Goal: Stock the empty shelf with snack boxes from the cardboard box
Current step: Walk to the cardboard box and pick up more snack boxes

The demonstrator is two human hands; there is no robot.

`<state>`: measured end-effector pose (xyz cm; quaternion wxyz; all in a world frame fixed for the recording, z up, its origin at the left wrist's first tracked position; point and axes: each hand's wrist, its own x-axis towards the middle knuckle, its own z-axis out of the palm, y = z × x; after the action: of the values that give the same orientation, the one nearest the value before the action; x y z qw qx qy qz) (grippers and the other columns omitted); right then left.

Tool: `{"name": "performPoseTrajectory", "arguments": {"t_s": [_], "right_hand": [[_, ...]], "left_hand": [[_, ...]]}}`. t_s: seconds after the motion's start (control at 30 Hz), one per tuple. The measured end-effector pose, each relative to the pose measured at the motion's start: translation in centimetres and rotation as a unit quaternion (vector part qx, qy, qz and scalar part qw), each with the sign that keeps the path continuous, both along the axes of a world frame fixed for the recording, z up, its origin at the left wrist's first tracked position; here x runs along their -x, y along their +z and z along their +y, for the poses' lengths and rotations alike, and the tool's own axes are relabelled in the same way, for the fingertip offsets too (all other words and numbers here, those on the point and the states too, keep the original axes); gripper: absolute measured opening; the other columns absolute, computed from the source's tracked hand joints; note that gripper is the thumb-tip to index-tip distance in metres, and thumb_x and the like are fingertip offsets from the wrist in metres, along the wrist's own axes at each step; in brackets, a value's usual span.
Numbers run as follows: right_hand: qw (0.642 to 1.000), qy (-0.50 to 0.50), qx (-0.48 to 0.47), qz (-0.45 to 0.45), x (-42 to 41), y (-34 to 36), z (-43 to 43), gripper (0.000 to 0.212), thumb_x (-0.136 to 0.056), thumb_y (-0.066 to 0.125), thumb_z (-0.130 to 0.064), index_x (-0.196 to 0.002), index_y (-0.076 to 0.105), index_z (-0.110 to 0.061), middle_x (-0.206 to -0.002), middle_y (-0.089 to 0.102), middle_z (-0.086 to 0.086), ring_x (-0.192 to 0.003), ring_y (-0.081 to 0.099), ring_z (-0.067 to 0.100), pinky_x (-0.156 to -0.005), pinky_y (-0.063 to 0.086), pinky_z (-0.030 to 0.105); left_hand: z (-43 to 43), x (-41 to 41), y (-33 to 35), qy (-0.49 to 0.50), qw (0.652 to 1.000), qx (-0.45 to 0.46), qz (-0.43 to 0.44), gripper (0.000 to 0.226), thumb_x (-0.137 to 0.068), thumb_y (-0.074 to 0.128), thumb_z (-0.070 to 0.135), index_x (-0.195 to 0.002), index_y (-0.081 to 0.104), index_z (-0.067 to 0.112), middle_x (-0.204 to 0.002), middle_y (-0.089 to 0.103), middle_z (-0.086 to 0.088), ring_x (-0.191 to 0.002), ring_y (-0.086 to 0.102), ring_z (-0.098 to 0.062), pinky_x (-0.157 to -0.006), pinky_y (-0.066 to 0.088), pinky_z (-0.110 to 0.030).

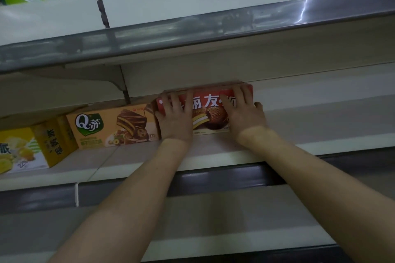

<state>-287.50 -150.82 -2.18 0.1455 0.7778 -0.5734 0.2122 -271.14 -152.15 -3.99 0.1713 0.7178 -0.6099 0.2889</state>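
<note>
Fingers (175, 102) straight and spread, pressed flat on face of red box (210, 111), gripping nothing. Stands upright near back of shelf (213, 150), just beside orange box (111, 126). Push evenly with left hand (175, 119) and right hand (243, 115); keep face parallel to front edge.

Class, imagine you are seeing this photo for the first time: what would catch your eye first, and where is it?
The red snack box stands out first, in the middle of the shelf, with the left hand and right hand laid flat on its front. Directly to its left stands an orange cake box, and a yellow box sits at the far left.
</note>
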Motion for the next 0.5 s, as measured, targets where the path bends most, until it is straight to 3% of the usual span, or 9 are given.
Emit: {"name": "performPoseTrajectory", "arguments": {"t_s": [0.1,0.23,0.33,0.5], "right_hand": [[1.0,-0.001,-0.008,0.006,0.1,0.2,0.1,0.069,-0.094,0.053,-0.03,-0.152,0.019,-0.017,-0.158,0.001,0.016,-0.146,-0.003,0.033,-0.113,0.021,0.049],[1.0,0.0,-0.008,0.007,-1.2,0.4,0.9,0.064,-0.092,0.054,-0.035,-0.148,0.028,-0.017,-0.156,0.008,0.016,-0.146,0.003,0.033,-0.115,0.015,0.05],[0.999,0.045,-0.006,0.015,-3.2,-0.2,2.5,0.058,-0.088,0.057,-0.023,-0.142,0.04,-0.019,-0.147,0.031,0.014,-0.139,0.022,0.033,-0.112,0.023,0.049],[0.99,0.139,-0.018,0.017,-8.0,0.2,6.8,0.039,-0.089,0.055,-0.027,-0.127,0.057,-0.02,-0.132,0.053,0.01,-0.126,0.041,0.033,-0.105,0.027,0.046]], "left_hand": [[0.1,0.1,0.5,0.0,1.0,-0.026,0.018,0.086,-0.096,0.055,0.032,-0.154,-0.008,0.027,-0.158,0.003,-0.022,-0.147,0.0,-0.042,-0.112,0.02,-0.06],[1.8,-0.1,1.2,-0.01,0.998,-0.05,0.032,0.084,-0.093,0.057,0.036,-0.155,0.002,0.022,-0.158,0.007,-0.02,-0.147,0.003,-0.037,-0.115,0.009,-0.063],[4.4,-1.1,1.0,-0.031,0.996,-0.04,0.074,0.071,-0.09,0.06,0.033,-0.15,0.023,0.02,-0.153,0.023,-0.014,-0.141,0.022,-0.034,-0.113,0.022,-0.051],[10.2,-5.5,0.6,-0.025,0.994,0.018,0.108,0.043,-0.086,0.06,0.027,-0.128,0.055,0.016,-0.13,0.052,-0.012,-0.118,0.05,-0.034,-0.091,0.039,-0.042]]}}
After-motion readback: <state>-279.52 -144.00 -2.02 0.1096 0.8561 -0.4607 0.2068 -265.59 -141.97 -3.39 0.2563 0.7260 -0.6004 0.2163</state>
